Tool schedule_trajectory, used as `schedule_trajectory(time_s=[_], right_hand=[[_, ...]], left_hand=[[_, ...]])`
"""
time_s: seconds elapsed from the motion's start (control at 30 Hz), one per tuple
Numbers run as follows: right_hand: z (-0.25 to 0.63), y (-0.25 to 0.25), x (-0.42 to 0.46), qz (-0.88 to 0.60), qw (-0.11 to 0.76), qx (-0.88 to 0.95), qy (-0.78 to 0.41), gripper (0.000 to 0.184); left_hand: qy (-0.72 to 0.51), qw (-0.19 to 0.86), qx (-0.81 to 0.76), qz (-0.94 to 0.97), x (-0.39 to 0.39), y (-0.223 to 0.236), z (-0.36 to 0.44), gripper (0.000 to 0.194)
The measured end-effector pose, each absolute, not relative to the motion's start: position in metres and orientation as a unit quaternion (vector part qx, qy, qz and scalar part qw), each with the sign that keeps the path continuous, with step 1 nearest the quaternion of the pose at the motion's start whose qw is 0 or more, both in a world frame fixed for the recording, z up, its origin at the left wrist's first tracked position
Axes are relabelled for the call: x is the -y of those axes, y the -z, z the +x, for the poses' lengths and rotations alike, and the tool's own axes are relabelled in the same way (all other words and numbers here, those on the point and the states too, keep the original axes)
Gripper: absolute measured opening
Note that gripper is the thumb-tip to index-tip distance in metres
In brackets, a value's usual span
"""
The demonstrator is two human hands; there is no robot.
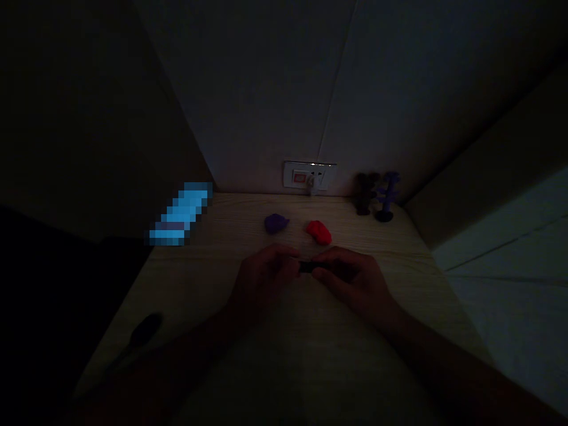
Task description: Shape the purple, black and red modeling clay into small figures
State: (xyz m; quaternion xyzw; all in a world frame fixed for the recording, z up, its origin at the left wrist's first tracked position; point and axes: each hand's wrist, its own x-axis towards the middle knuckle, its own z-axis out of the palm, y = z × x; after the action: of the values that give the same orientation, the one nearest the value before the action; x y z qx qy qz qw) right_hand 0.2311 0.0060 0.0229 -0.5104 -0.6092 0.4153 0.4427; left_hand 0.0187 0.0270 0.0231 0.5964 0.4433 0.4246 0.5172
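A small black piece [306, 267], perhaps modelling clay, spans the gap between my two hands above the wooden tabletop. The fingertips of my left hand [266, 278] pinch its left end. On the other end, the thumb and fingers of my right hand [355, 275] are closed. Just beyond the hands lie a purple lump [276, 223] and a red lump [319, 232], both like modelling clay. The light is dim, so the exact shape of the black piece is hard to make out.
At the back right stand a dark tiered figure [364, 194] and a purple one [387, 197]. A socket plate [309, 175] with a plug is on the wall. Left, a blurred glowing screen [181, 216] rests at the table edge; a dark rounded object [146, 329] lies nearer.
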Motion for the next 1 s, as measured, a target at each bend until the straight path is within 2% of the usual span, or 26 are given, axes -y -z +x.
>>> schedule_trajectory(time_s=[0.1,0.3,0.47,0.67,0.87,1.0], right_hand=[[0.232,-0.020,-0.007,-0.498,0.416,0.645,-0.403,0.019],[0.230,-0.015,-0.008,-0.409,0.373,0.775,-0.304,0.015],[0.230,-0.011,-0.009,-0.404,0.366,0.789,-0.283,0.025],[0.228,-0.012,-0.010,-0.413,0.353,0.793,-0.274,0.027],[0.221,-0.012,-0.011,-0.423,0.388,0.777,-0.260,0.020],[0.218,-0.007,-0.015,-0.424,0.409,0.769,-0.249,0.021]], left_hand=[[-0.475,0.483,-0.471,0.565,-0.034,-0.025,0.011,0.022],[-0.505,0.319,-0.569,0.565,-0.065,-0.023,-0.002,0.017],[-0.450,0.267,-0.611,0.594,-0.083,-0.013,0.002,0.034],[-0.376,0.252,-0.634,0.627,-0.110,-0.010,0.008,0.036],[-0.246,0.307,-0.614,0.684,-0.132,-0.031,0.016,0.026],[-0.247,0.318,-0.595,0.696,-0.130,-0.043,0.025,0.022]])
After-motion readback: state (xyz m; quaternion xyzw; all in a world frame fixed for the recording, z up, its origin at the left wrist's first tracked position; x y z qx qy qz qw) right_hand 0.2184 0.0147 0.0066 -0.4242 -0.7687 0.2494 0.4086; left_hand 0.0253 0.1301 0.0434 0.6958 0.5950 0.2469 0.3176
